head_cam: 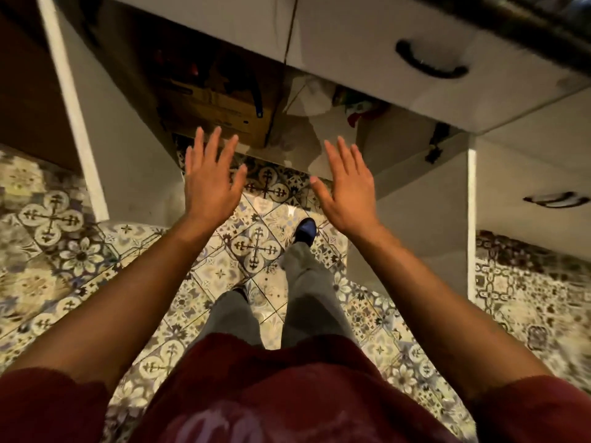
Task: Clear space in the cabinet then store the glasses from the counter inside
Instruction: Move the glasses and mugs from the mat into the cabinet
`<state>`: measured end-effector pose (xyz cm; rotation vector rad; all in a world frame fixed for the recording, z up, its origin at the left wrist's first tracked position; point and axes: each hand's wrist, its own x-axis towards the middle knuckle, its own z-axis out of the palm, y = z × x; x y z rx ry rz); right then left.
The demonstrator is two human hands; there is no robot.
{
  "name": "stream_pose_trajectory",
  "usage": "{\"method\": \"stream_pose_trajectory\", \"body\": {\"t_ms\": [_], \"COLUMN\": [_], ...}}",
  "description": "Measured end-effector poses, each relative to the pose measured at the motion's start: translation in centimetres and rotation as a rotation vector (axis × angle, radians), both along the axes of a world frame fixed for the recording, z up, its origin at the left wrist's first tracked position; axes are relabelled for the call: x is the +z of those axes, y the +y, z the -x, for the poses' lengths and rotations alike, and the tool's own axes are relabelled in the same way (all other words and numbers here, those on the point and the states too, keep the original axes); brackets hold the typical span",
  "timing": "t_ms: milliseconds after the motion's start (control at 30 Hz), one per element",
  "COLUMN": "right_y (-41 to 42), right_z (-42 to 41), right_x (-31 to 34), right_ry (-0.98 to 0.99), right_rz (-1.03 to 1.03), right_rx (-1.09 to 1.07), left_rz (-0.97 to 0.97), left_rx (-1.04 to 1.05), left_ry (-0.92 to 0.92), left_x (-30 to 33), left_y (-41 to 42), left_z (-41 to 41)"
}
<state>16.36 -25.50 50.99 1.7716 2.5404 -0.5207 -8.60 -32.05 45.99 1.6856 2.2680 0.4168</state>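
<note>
A: Head view: where's the cabinet?

B: Upper centre, doors open, a cardboard box inside. No glasses visible; only the tabletop edge shows, upper right.

A: Hands?

B: Left hand and right hand hover mid-frame, fingers spread, holding nothing. I'd grip the box by both sides and slide it out level.

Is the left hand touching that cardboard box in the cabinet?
Cannot tell. In the head view the left hand fingertips overlap the cardboard box edge, so contact or gap is unclear.
</note>
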Motion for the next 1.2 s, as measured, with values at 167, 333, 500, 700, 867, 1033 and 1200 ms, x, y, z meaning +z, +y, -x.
{"method": "stream_pose_trajectory", "body": {"t_ms": [167, 333, 500, 700, 867, 1033, 1200], "right_y": [-3.1, -3.9, -2.1, 0.4, 2.1, 4.4, 6.1], "right_z": [1.6, 2.1, 1.1, -3.3, -7.9, -12.8, -17.5], "right_x": [8.4, 14.5, 18.8, 22.8, 25.3, 26.7, 26.6], "right_ry": [0.032, 0.060, 0.086, 0.177, 0.276, 0.356, 0.386], "right_rz": [-0.053, -0.054, -0.142, -0.245, -0.301, -0.344, -0.333], "right_rx": [-0.019, -0.031, -0.009, -0.006, 0.040, 0.023, -0.037], "left_rz": [-0.126, -0.229, -0.363, -0.524, -0.562, -0.580, -0.578], "left_rx": [-0.079, -0.092, -0.084, 0.028, 0.028, 0.023, -0.006], "left_ry": [0.045, 0.102, 0.136, 0.063, 0.026, 0.017, 0.011], "left_x": [7.2, 13.9, 19.7, 24.5, 26.2, 27.5, 27.1], "left_y": [-2.8, -1.4, 1.4, 4.5, 6.2, 8.5, 10.3], "left_z": [0.8, 2.3, 1.5, -2.6, -7.5, -13.0, -18.6]}}
